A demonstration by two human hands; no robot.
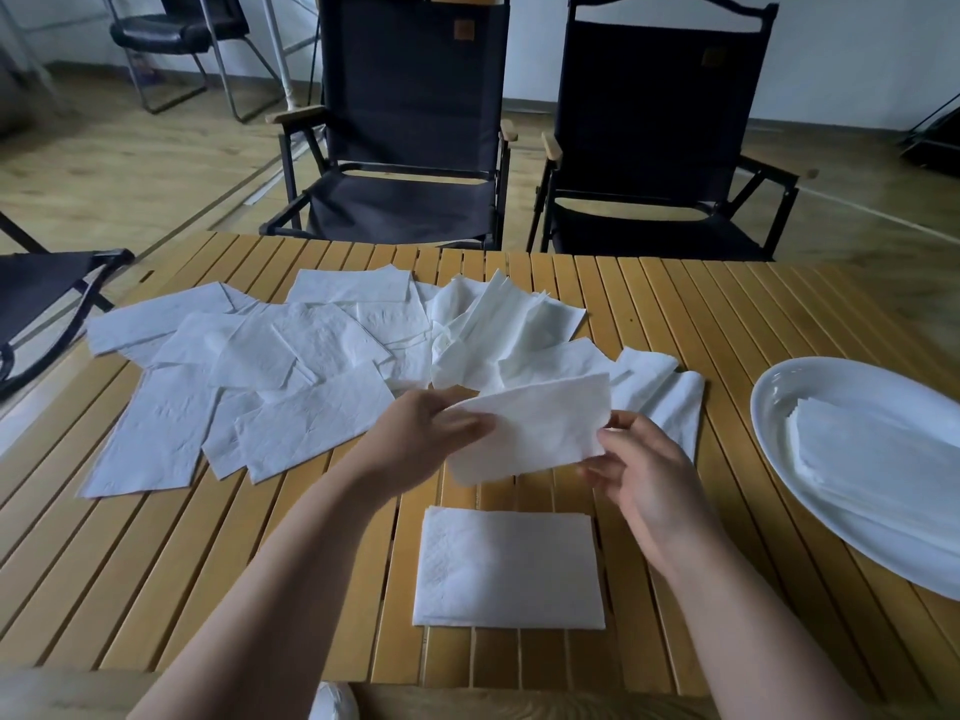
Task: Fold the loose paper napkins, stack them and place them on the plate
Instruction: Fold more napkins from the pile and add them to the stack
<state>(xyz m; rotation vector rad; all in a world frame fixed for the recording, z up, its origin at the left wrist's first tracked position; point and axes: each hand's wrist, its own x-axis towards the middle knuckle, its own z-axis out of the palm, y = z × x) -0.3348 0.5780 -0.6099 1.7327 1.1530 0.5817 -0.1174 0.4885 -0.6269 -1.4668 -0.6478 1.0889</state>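
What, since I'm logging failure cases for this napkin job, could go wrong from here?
1. The held napkin hangs in the air, pinched by the left hand and right hand; its edges may meet crookedly.
2. The folded stack lies between the forearms; a lowered arm could skew it.
3. The loose napkins overlap, so pulling one may drag neighbours across the table.

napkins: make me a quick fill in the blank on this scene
1. The left hand and right hand hold one ____ between them.
2. The plate lies on the table's ____ side.
3. The loose pile lies to the plate's ____.
Missing: napkin; right; left.
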